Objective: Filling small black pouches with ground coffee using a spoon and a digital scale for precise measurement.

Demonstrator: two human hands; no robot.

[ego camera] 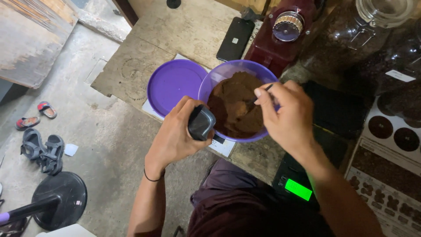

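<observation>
At the wooden counter's [184, 35] near edge, the left hand [175, 136] grips a small dark plastic cup [201, 123] at the rim of the purple plastic bowl [219, 74]. The right hand [287, 114] pinches a thin dark spoon handle [263, 91] in loose brown powder [237, 105], which looks light and spillable; the cup seems rigid, best held by its sides.

The bowl [219, 77] and its lid [173, 85] are purple; the ground powder [234, 103] inside is dark brown. The small container [201, 124] is dark grey, the phone [235, 38] black, the grinder [280, 39] deep red, the scale's display [298, 189] bright green.
</observation>
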